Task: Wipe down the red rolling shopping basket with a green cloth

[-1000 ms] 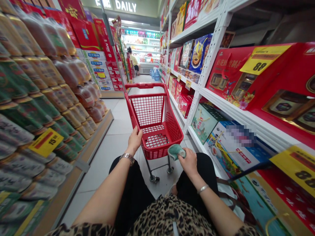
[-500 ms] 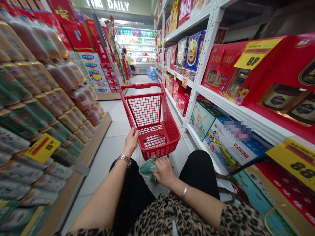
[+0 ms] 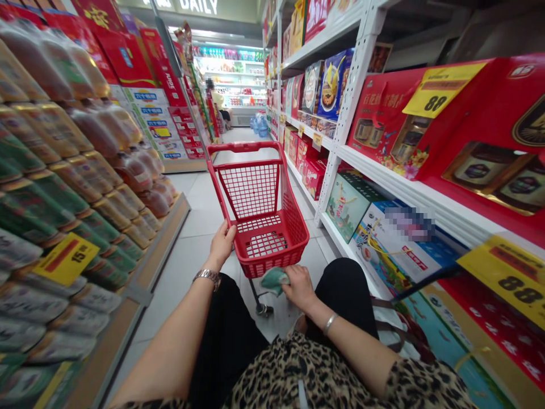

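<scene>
A red plastic shopping cart (image 3: 272,263) with mesh sides stands right in front of my knees, its basket holding nothing. My left hand (image 3: 222,245) grips the cart's left rim near the front corner, fingers closed over the edge. My right hand (image 3: 300,287) is closed on a green cloth (image 3: 273,280), just below the basket's near right edge. Part of the cloth hangs out past my fingers toward the left. Under the basket a caster wheel (image 3: 264,309) on a thin leg shows.
White shelving (image 3: 332,150) with boxed gifts and yellow price tags runs close along the right. Stacked drink packs (image 3: 72,176) rise on a low platform (image 3: 170,238) to the left. Water jugs (image 3: 260,125) and a person (image 3: 218,102) are far down the tiled aisle.
My right hand has moved slightly right with the cloth, uncovering the caster wheel below the basket. My left hand keeps its hold on the rim.
</scene>
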The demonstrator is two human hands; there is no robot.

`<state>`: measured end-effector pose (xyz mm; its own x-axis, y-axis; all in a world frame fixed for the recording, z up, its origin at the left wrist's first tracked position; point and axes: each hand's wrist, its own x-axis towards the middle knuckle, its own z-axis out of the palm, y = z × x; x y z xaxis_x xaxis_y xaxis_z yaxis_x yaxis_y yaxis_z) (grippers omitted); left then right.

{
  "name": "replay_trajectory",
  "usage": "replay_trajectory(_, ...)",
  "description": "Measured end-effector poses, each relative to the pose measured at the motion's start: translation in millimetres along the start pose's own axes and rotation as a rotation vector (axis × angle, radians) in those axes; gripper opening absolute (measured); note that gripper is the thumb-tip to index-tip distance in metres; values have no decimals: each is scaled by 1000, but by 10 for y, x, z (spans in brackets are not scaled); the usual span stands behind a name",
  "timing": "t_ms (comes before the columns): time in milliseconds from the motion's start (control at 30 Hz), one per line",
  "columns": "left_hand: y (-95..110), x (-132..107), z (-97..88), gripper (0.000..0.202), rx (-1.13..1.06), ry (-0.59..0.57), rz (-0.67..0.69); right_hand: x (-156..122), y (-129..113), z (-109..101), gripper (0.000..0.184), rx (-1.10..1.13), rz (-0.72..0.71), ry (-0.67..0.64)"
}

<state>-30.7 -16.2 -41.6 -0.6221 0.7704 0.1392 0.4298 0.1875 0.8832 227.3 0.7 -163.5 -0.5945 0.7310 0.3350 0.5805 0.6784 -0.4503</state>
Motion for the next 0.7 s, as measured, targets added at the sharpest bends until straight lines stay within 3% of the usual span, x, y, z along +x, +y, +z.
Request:
replay_trajectory(167, -22, 22, 3, 51, -36, -10, 17, -20, 314, -123, 25, 23, 126, 64)
replay_trajectory(433, -90, 62, -9, 51, -51, -3, 6, 10, 685, -528, 12, -84, 355, 243)
replay_trajectory(567, -147, 94, -9, 52, -72, 2, 12, -43, 534, -635, 9, -103, 327, 258)
replay_trajectory(700, -165, 126, -32, 54, -80, -2, -3, -195, 141, -438, 8, -43, 159, 135)
